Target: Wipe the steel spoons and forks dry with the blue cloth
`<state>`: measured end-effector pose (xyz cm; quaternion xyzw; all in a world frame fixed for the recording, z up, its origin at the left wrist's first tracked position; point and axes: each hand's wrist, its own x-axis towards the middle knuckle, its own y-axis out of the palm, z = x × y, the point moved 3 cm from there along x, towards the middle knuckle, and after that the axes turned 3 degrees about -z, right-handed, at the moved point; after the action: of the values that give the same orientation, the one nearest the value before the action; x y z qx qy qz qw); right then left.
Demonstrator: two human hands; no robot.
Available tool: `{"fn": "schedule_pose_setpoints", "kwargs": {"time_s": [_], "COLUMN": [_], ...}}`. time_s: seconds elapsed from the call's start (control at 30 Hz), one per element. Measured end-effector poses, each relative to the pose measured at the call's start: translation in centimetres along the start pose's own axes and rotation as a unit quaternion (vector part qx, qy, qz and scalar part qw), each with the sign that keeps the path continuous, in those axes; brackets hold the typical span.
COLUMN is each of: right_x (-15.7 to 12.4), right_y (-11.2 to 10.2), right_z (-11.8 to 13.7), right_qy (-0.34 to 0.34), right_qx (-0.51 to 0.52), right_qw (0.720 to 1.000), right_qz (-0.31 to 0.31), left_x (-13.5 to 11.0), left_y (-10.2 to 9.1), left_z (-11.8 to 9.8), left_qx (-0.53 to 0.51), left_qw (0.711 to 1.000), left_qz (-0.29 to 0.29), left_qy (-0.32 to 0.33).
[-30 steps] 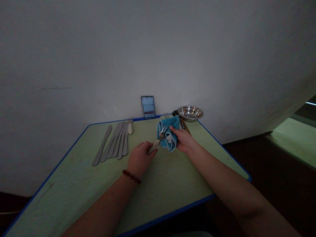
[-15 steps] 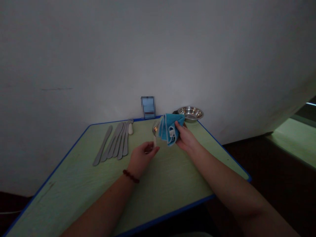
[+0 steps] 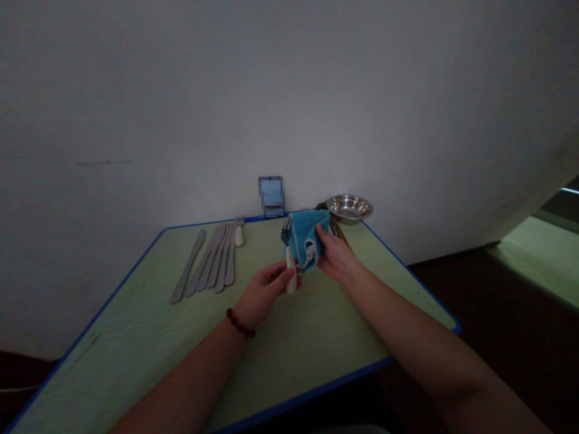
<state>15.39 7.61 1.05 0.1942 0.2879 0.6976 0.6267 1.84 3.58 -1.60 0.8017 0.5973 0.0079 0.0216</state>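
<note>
My left hand [image 3: 269, 288] is closed around the pale handle of a fork [image 3: 291, 265], whose metal tines point up and away from me. Just to its right, my right hand [image 3: 335, 256] grips a folded blue cloth [image 3: 308, 232] with a white edge and a white tag. The cloth hangs right beside the fork; whether it touches the tines I cannot tell. Part of the fingers of my right hand is hidden behind the cloth.
Several grey table knives [image 3: 210, 259] lie side by side at the left, with another pale-handled fork [image 3: 239, 234] beside them. A steel bowl [image 3: 349, 208] stands at the back right, near brown-handled cutlery [image 3: 340, 234]. A phone-like device [image 3: 272, 198] leans on the wall.
The fork in my left hand has been turned and brought up in front of the cloth. My right hand and the cloth have shifted slightly left, uncovering the brown-handled cutlery.
</note>
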Motion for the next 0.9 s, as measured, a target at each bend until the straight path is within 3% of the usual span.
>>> {"fn": "schedule_pose_setpoints", "kwargs": {"time_s": [0.27, 0.9], "right_x": [0.2, -1.3], "right_y": [-0.3, 1.1], "right_z": [0.2, -0.6], "right_qy": [-0.036, -0.001], "right_qx": [0.0, -0.033], "right_qw": [0.999, 0.996], "right_qz": [-0.028, 0.079], "left_x": [-0.1, -0.4], "left_y": [0.1, 0.7], "left_z": [0.6, 0.3], "left_qx": [-0.045, -0.004], "left_qw": [0.998, 0.997], "left_qz": [0.03, 0.068], "left_qy": [-0.025, -0.03]}}
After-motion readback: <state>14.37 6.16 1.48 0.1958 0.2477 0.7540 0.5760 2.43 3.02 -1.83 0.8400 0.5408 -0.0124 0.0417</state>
